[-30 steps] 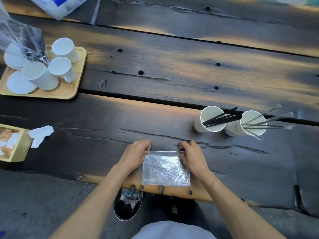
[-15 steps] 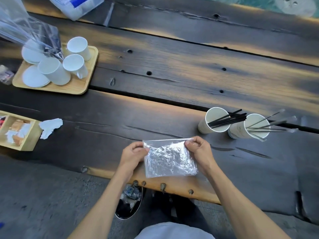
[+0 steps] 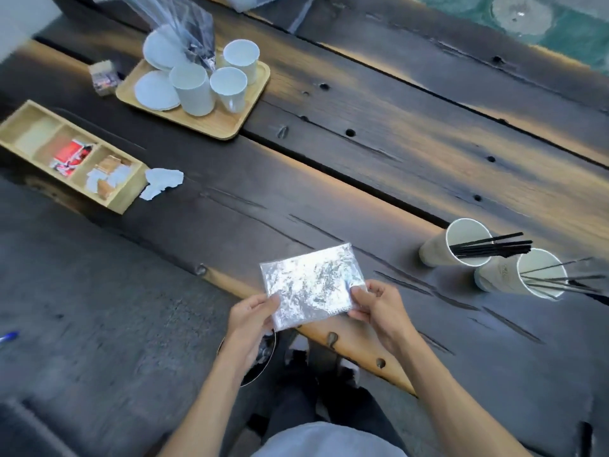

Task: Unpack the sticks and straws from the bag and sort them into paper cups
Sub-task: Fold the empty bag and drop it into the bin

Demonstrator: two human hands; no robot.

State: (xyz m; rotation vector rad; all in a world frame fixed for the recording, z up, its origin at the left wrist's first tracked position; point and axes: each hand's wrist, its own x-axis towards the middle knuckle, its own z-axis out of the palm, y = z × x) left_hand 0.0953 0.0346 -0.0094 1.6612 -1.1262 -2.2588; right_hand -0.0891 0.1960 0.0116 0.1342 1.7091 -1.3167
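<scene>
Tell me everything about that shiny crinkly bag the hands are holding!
The small plastic bag is clear and rectangular, wrinkled all over so it glints silvery white. It looks flat and empty, with nothing visible inside. It is held up tilted over the near edge of the dark wooden table, not lying on it. The left hand pinches its lower left corner and the right hand pinches its lower right corner. Nothing else touches it.

Bag point(image 3: 309, 286) contents unreadable under glare; straws point(image 3: 560, 282) blurred, perhaps clear; container point(image 3: 250, 0) cut by top edge.
</scene>
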